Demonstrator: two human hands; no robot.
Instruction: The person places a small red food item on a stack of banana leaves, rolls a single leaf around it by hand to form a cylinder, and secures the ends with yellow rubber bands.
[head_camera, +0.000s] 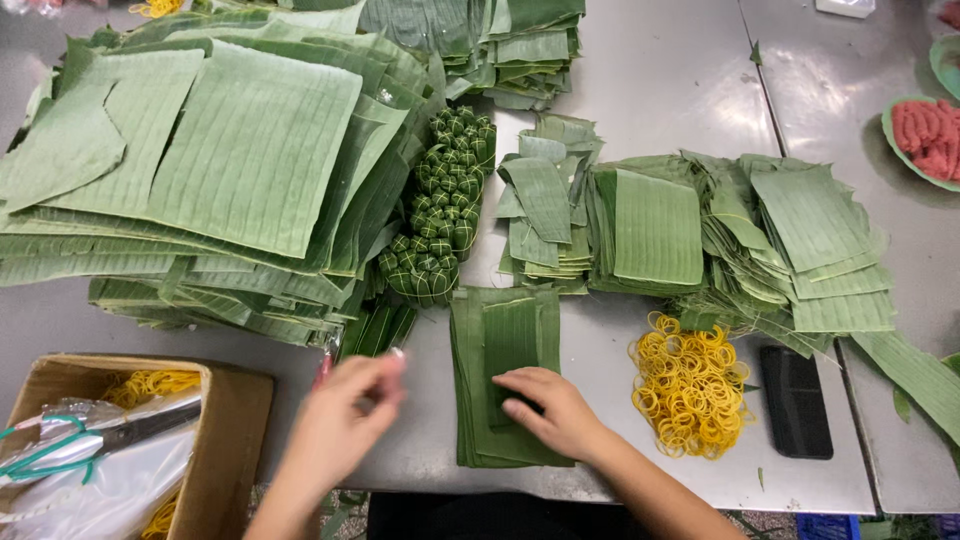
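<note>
My right hand (548, 410) lies flat on a small stack of dark green leaf strips (505, 350) near the table's front edge, fingers pressing a narrower folded strip on top. My left hand (345, 415) hovers blurred to the left of that stack, fingers curled together; whether it holds anything I cannot tell. Above the stack stands a cluster of small leaf-wrapped parcels (445, 205).
A big pile of large leaf sheets (220, 150) fills the left. Smaller cut leaf stacks (700, 235) lie to the right. Yellow rubber bands (690, 385) and a black phone (795, 400) sit at front right. A cardboard box (240, 420) with scissors (110, 435) stands at front left. Pink meat sits in a green bowl (925, 135).
</note>
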